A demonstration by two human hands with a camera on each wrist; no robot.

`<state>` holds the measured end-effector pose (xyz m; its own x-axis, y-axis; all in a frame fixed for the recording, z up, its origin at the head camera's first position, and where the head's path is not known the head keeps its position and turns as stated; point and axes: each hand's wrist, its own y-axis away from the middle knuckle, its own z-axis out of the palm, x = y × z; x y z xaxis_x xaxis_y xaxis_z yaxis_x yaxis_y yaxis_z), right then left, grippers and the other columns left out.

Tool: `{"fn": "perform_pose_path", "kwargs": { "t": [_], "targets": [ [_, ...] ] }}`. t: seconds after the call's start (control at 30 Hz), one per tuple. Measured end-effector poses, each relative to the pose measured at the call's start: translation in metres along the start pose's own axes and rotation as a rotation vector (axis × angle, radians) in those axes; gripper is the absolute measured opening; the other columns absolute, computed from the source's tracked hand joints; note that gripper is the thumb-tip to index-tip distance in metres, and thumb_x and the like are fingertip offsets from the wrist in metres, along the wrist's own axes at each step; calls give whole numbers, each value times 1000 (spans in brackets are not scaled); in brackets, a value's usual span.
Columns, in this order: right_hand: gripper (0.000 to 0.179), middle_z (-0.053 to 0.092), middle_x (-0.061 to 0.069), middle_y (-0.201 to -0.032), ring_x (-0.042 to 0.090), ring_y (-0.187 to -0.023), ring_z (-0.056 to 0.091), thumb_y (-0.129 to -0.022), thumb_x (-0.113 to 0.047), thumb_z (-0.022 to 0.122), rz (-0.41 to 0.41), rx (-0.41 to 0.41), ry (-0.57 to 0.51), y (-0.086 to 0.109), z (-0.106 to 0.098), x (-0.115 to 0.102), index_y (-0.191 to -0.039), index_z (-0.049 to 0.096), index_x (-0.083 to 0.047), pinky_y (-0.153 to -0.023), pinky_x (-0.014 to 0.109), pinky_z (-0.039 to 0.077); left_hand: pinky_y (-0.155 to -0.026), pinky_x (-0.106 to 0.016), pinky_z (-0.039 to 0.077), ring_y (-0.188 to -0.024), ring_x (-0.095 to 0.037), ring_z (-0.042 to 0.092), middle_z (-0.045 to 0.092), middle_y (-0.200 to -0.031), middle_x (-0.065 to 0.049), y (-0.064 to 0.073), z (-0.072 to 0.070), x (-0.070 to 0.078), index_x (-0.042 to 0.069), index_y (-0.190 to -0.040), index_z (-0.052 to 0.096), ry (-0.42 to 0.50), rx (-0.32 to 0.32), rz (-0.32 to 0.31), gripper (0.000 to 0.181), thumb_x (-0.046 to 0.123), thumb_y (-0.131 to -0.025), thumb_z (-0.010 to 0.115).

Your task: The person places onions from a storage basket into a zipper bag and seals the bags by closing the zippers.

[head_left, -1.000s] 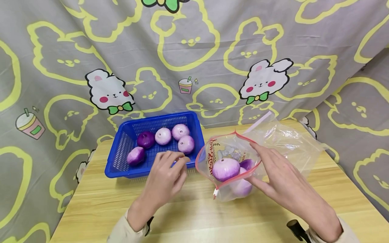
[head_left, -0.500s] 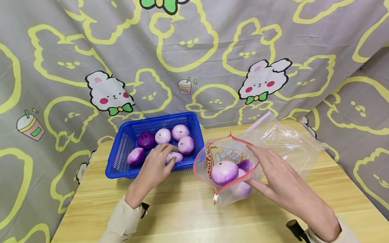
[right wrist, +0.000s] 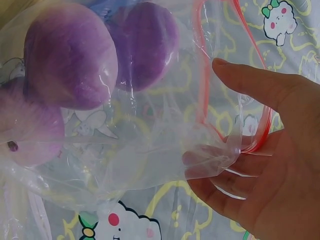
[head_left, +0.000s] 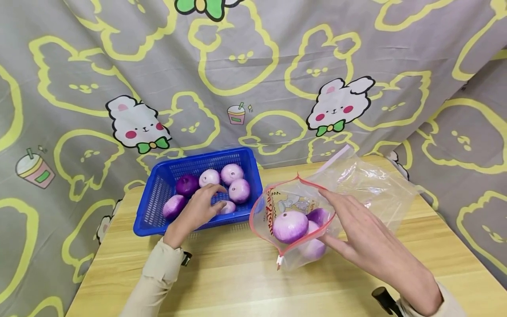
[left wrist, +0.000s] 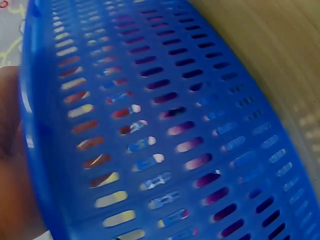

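Observation:
My left hand (head_left: pixel 200 207) reaches over the front rim of the blue basket (head_left: pixel 139 228), where several purple onions lie. Its fingers are spread, with the thumb right beside a pale onion (head_left: pixel 228 207) near the front wall. In the left wrist view the basket's slotted wall (left wrist: pixel 145 115) hides most of this hand. My right hand (head_left: pixel 366 233) holds a clear zip bag (head_left: pixel 295 259) at the right of its mouth, thumb at the front rim, fingers at the back. The bag's red-edged mouth gapes wide. Inside are several onions, one (head_left: pixel 290 226) at the top.
Another clear plastic bag (head_left: pixel 376 185) lies flat behind my right hand, its pale strip pointing up toward the curtain. A grey curtain (head_left: pixel 253 66) with yellow cartoon outlines hangs right behind the wooden table (head_left: pixel 245 286). A white slider (head_left: pixel 279 260) sits at the bag's front corner.
My left hand has moved up and left into the basket, from above its front rim to beside the pale onion. My right hand stays at the bag's mouth.

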<state>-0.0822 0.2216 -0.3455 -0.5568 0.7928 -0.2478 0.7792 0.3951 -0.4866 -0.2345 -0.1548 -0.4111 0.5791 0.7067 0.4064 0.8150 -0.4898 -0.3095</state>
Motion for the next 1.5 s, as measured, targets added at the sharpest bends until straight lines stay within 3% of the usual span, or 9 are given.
{"fn": "perform_pose_path", "kwargs": {
  "t": [0.3,0.6,0.77,1.13,1.5],
  "targets": [
    [90,53,10,-142,26,-127,52,-80,-31,80,-4,-4,-4,-1,0,-1,-154,33,-9,-101,47,44,-93,-49,49,-102,-35,64,69,-106,-16,-9,7,-17,-2,-112,67,61,-105,-20,35,14,-84,80],
    [92,57,10,-135,24,-123,54,-78,-28,82,3,-7,2,0,1,-3,-154,34,-9,-100,46,44,-77,-35,49,-83,-18,62,69,-92,0,-10,9,-25,7,-107,71,108,-252,-74,32,30,-86,79],
    [92,57,11,-134,26,-123,54,-78,-27,82,6,-7,-1,0,1,-4,-154,34,-9,-100,48,44,-85,-39,51,-91,-18,65,71,-96,0,-10,8,-25,9,-106,71,125,-265,-113,33,32,-85,80],
    [88,57,13,-133,29,-122,54,-82,-29,77,-16,3,-15,-1,0,-4,-155,32,-9,-99,51,43,-92,-48,51,-103,-33,66,70,-114,-15,-2,1,-29,1,-120,66,24,-133,-180,55,33,-80,84],
    [87,56,13,-137,28,-124,54,-86,-33,76,-11,5,-11,-1,1,-3,-156,30,-10,-100,50,43,-92,-48,51,-105,-32,65,67,-120,-18,8,-5,-19,1,-128,58,69,37,-124,64,29,-78,86]
  ]
}}
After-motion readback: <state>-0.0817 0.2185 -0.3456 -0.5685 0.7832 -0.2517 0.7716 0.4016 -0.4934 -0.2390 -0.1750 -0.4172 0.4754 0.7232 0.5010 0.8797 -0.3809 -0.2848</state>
